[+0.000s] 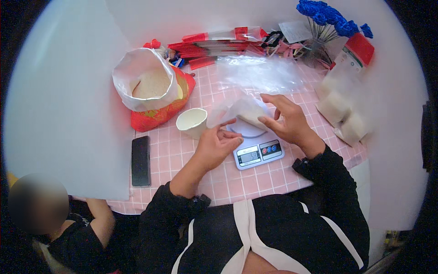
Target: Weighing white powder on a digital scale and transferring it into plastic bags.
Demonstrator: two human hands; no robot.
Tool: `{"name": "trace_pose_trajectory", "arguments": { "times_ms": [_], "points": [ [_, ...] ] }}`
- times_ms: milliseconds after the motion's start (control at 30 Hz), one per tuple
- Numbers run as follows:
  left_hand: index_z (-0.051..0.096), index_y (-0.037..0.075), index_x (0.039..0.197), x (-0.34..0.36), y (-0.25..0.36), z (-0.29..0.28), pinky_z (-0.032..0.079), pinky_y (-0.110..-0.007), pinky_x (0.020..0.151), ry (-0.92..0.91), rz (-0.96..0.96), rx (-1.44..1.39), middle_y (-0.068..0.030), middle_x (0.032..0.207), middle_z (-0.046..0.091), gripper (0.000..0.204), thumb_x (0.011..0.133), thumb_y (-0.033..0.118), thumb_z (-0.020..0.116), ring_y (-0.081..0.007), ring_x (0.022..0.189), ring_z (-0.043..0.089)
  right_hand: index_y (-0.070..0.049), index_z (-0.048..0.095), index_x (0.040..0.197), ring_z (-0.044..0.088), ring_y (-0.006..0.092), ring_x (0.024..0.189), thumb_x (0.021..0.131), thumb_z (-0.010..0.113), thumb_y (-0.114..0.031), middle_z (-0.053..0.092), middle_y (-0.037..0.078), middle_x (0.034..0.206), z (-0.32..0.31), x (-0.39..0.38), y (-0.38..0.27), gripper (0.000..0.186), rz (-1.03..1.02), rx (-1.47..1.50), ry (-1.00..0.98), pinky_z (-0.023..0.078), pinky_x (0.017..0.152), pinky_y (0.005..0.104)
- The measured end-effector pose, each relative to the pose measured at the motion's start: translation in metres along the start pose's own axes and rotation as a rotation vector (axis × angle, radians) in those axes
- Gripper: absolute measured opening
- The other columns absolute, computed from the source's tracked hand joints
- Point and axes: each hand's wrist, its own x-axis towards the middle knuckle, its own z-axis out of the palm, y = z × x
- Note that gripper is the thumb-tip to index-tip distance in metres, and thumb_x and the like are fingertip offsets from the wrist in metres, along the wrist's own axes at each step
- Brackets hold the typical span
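Note:
A clear plastic bag point(251, 113) with white grain in its lower part lies on the round pan of a white kitchen scale point(260, 154), whose display is lit. My left hand point(218, 145) is at the bag's near left side, over the scale's edge, fingers partly bent and thumb apart from the index finger. On the bag's other side is my right hand point(289, 121), thumb and index finger spread beside the plastic. Neither hand visibly grips the bag. Just left of my left hand stands a white paper cup point(192, 123); its contents cannot be made out.
At the back left stands an open red sack point(155, 114) of white grain. A black phone point(141, 160) lies nearer. Flat plastic bags point(260, 73) are at the back, filled bags point(342, 112) at the right, blue flowers point(326, 14) behind. Another person point(84, 228) sits lower left.

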Motion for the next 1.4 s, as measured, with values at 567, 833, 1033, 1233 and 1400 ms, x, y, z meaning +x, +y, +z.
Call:
{"name": "trace_pose_trajectory", "arguments": {
  "times_ms": [567,833,1033,1233,1400],
  "points": [
    [0.024,0.004,0.149,-0.006,-0.012,-0.003,0.053,-0.023,0.065,0.100,0.015,-0.002,-0.0171,0.118,0.056,0.083,0.079,-0.001,0.069,-0.0114,0.076,0.060,-0.003,0.062,0.116,0.056,0.0319,0.100,0.079,0.070,-0.041,0.061,0.016,0.107,0.003,-0.007,0.007,0.053,-0.242,0.149,-0.008,0.044,0.090,0.0409],
    [0.023,0.004,0.150,-0.009,-0.010,-0.001,0.050,-0.021,0.065,0.115,0.069,0.015,-0.0131,0.110,0.059,0.082,0.082,0.003,0.069,-0.0080,0.072,0.055,-0.005,0.060,0.119,0.056,0.0331,0.105,0.076,0.076,-0.037,0.061,0.015,0.110,-0.005,-0.007,-0.006,0.056,-0.309,0.144,0.023,0.042,0.094,0.0434],
    [0.023,0.002,0.149,-0.009,-0.004,0.000,0.051,-0.023,0.069,0.132,0.248,0.079,-0.0123,0.110,0.059,0.074,0.089,0.008,0.065,-0.0075,0.074,0.055,-0.005,0.060,0.120,0.054,0.0329,0.107,0.075,0.077,-0.036,0.060,0.014,0.112,-0.010,-0.005,0.001,0.057,-0.283,0.156,-0.008,0.041,0.096,0.0433],
    [0.026,0.003,0.149,-0.017,0.006,0.002,0.052,-0.024,0.064,0.156,0.133,0.000,-0.0104,0.105,0.061,0.065,0.093,0.008,0.059,-0.0091,0.076,0.058,-0.002,0.060,0.119,0.054,0.0332,0.108,0.084,0.065,-0.045,0.061,0.016,0.113,-0.005,-0.009,0.001,0.056,-0.230,0.141,0.005,0.041,0.096,0.0435],
    [0.027,0.011,0.150,-0.008,-0.008,0.000,0.052,-0.026,0.056,0.198,0.177,0.068,-0.0110,0.098,0.064,0.067,0.091,0.005,0.059,-0.0106,0.066,0.058,-0.005,0.061,0.118,0.057,0.0332,0.106,0.078,0.075,-0.033,0.063,0.014,0.112,-0.011,-0.009,0.004,0.051,-0.249,0.028,0.128,0.043,0.094,0.0427]
  ]
}}
